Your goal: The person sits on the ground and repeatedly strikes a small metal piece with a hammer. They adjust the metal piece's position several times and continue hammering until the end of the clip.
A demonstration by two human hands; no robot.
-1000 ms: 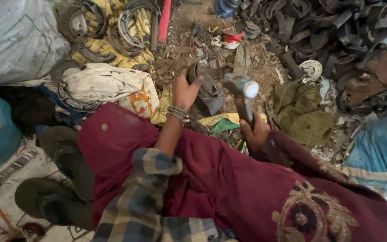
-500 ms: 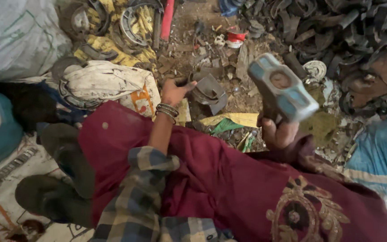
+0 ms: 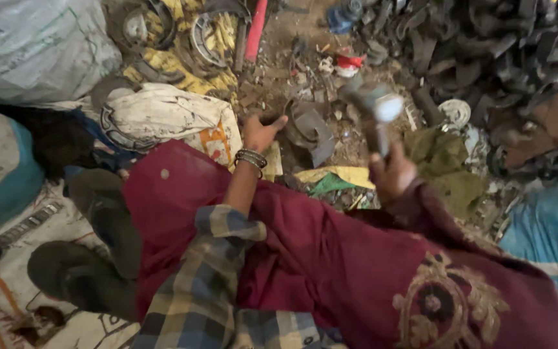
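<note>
My right hand (image 3: pixel 392 173) grips the handle of a hammer (image 3: pixel 372 103), whose grey metal head is blurred above the dirt ground. My left hand (image 3: pixel 259 132), with bangles at the wrist, rests on a bent dark piece of scrap (image 3: pixel 310 132) lying on the ground and holds it in place. The hammer head hovers just right of that scrap piece. A dark red cloth (image 3: pixel 305 252) covers my lap, and a checked sleeve (image 3: pixel 208 284) covers my left arm.
A heap of dark scrap strips (image 3: pixel 485 45) fills the upper right. A white sack (image 3: pixel 163 116), yellow cloth with metal rings (image 3: pixel 188 39) and a red rod (image 3: pixel 256 29) lie at the top left. Olive cloth (image 3: pixel 440 161) sits right of the hammer. Sandals (image 3: pixel 79 271) lie lower left.
The hammer, raised high toward the camera half a second ago, has swung down toward the scrap piece. My left hand has stayed on the scrap.
</note>
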